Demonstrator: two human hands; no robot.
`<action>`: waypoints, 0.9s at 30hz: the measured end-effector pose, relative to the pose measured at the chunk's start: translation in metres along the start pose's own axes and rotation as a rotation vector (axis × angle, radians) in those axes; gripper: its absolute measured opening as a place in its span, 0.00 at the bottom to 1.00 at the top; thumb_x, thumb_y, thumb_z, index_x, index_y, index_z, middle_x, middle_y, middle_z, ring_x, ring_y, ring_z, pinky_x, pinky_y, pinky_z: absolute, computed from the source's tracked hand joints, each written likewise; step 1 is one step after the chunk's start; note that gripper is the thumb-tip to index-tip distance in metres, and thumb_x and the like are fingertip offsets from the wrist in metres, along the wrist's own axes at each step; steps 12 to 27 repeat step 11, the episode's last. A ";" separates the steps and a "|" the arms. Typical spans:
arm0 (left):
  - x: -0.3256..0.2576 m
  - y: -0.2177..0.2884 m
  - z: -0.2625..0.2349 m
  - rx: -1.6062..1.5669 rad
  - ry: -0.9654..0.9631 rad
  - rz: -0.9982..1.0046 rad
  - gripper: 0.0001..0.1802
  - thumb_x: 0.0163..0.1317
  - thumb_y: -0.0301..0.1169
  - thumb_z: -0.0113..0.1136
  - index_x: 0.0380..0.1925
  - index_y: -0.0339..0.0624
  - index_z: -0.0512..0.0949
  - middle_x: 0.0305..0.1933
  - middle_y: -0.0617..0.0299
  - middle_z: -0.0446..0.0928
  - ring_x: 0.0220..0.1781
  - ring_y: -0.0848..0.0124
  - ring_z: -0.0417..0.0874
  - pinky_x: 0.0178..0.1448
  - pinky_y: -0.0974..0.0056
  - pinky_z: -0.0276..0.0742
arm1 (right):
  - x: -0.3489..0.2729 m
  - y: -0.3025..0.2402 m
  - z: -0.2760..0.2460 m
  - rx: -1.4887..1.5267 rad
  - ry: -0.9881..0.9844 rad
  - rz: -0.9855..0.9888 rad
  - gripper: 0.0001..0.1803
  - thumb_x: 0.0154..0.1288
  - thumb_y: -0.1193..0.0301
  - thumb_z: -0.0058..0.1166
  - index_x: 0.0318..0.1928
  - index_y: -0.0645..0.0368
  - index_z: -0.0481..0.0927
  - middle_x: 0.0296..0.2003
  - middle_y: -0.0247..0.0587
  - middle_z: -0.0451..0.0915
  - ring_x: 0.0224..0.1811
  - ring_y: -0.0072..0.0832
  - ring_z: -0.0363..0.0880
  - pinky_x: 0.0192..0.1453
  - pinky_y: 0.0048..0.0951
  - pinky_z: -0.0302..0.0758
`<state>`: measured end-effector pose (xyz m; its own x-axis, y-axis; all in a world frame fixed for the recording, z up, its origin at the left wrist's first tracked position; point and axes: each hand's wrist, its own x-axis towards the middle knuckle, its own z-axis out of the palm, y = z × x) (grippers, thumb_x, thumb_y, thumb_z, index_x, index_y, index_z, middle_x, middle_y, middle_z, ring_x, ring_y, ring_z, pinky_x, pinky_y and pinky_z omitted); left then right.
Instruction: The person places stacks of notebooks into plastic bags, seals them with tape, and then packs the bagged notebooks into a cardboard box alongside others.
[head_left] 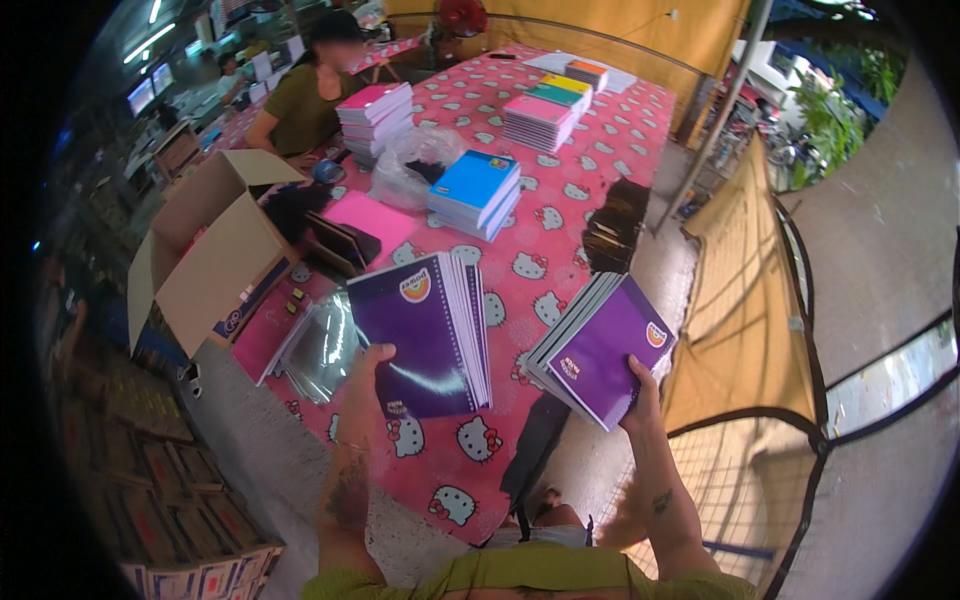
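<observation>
Left hand (368, 372): grips a purple notebook stack (425, 335) over the desk (560, 215)
Right hand (643, 392): grips another purple stack (600, 350)

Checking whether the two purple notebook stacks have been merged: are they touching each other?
Apart. The head view shows pink tablecloth between the left stack in the left hand and the right stack in the right hand.

Head camera, looking steeply down, close over table (560, 230)
</observation>
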<state>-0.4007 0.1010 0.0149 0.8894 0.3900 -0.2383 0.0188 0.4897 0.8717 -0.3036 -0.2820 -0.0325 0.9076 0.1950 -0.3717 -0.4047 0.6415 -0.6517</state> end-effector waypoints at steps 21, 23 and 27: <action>0.154 0.061 0.082 0.429 0.015 0.236 0.26 0.55 0.38 0.64 0.53 0.38 0.76 0.40 0.62 0.81 0.43 0.68 0.84 0.56 0.65 0.77 | 0.170 -0.072 -0.004 0.018 -0.259 0.213 0.30 0.64 0.62 0.61 0.64 0.57 0.69 0.55 0.44 0.78 0.57 0.40 0.78 0.63 0.43 0.76; 0.154 0.061 0.082 0.429 0.015 0.236 0.26 0.55 0.38 0.64 0.53 0.38 0.76 0.40 0.62 0.81 0.43 0.68 0.84 0.56 0.65 0.77 | 0.170 -0.072 -0.004 0.018 -0.259 0.213 0.30 0.64 0.62 0.61 0.64 0.57 0.69 0.55 0.44 0.78 0.57 0.40 0.78 0.63 0.43 0.76; 0.154 0.061 0.082 0.429 0.015 0.236 0.26 0.55 0.38 0.64 0.53 0.38 0.76 0.40 0.62 0.81 0.43 0.68 0.84 0.56 0.65 0.77 | 0.170 -0.072 -0.004 0.018 -0.259 0.213 0.30 0.64 0.62 0.61 0.64 0.57 0.69 0.55 0.44 0.78 0.57 0.40 0.78 0.63 0.43 0.76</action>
